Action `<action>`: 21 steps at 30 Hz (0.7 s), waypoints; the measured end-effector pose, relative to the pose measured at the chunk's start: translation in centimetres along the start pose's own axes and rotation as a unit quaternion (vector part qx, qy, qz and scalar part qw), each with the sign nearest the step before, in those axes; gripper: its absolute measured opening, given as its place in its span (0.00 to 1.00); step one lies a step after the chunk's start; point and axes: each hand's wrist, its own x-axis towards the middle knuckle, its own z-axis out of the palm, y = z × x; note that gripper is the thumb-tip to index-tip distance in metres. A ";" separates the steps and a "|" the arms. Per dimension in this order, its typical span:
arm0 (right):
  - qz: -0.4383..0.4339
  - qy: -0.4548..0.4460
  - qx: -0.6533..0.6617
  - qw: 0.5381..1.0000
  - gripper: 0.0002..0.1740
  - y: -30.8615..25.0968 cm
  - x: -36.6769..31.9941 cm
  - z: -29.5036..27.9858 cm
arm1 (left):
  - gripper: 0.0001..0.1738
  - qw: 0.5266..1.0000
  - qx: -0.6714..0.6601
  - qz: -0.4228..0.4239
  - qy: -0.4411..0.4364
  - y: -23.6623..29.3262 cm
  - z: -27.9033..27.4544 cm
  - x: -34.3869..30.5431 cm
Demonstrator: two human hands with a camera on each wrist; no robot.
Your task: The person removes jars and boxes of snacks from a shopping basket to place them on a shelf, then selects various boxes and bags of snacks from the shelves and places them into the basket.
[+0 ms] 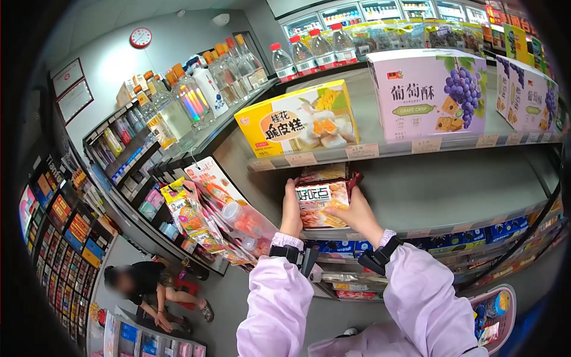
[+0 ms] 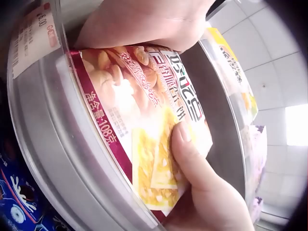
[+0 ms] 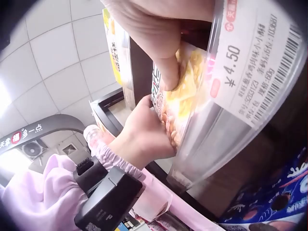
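Note:
A snack package (image 1: 321,205) with red edges and cracker pictures stands at the left end of the middle shelf, with another packet (image 1: 323,172) behind it. My left hand (image 1: 291,209) holds its left side. On its right side my right hand (image 1: 360,215) grips it, the thumb lying across the front. In the left wrist view the package (image 2: 139,96) sits behind the clear shelf lip, my left hand (image 2: 144,21) at the top and my right hand (image 2: 207,187) below. The right wrist view shows my right hand (image 3: 163,29) against the package (image 3: 185,91), my left hand (image 3: 144,130) opposite.
Above are a yellow box (image 1: 297,119) and purple grape boxes (image 1: 431,98). Hanging snack bags (image 1: 199,220) and jars (image 1: 241,219) are close on the left. Blue packs (image 1: 488,236) fill the shelf below. A person (image 1: 146,285) sits at lower left; a pink basket (image 1: 505,321) is at lower right.

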 end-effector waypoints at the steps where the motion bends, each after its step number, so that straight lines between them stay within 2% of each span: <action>1: 0.001 -0.005 -0.002 1.000 0.43 -0.3 -0.1 0.1 | 0.32 1.000 -0.011 0.011 -0.001 0.3 0.0 -0.4; 3: 0.000 -0.008 -0.004 1.000 0.43 -0.7 -0.2 0.7 | 0.32 0.996 0.065 0.039 0.050 0.6 -0.7 -0.8; 5: -0.001 -0.005 -0.003 1.000 0.43 -0.8 -0.1 1.5 | 0.30 0.946 0.210 0.185 0.164 -0.1 -1.1 -1.0; 6: -0.004 0.008 -0.012 1.000 0.43 -0.8 0.0 1.9 | 0.30 0.900 0.278 0.255 0.218 -0.4 -1.3 -1.2; 9: -0.023 0.036 -0.010 0.999 0.41 -0.6 0.2 3.2 | 0.29 0.742 0.495 0.408 0.195 0.8 0.6 -4.1; 10: -0.015 0.034 -0.022 0.999 0.41 -0.6 0.3 3.6 | 0.30 0.700 0.555 0.422 0.154 1.1 0.6 -4.4; 13: -0.014 0.034 -0.021 0.999 0.38 -0.6 0.7 5.2 | 0.30 0.641 0.690 0.321 0.099 1.0 0.4 -4.3; 14: -0.015 0.025 -0.012 1.000 0.38 -0.6 0.7 5.4 | 0.29 0.628 0.696 0.331 0.104 0.9 0.1 -4.1; 17: -0.053 0.017 -0.018 0.998 0.43 0.5 1.2 5.7 | 0.29 0.618 0.718 0.307 0.096 1.7 -0.1 -4.3; 19: -0.056 -0.025 -0.006 0.998 0.47 0.0 1.3 4.4 | 0.29 0.601 0.734 0.305 0.086 1.7 -0.3 -4.2; 21: -0.049 -0.040 -0.010 0.998 0.52 0.3 1.2 3.7 | 0.29 0.601 0.720 0.337 0.081 1.7 -0.3 -4.1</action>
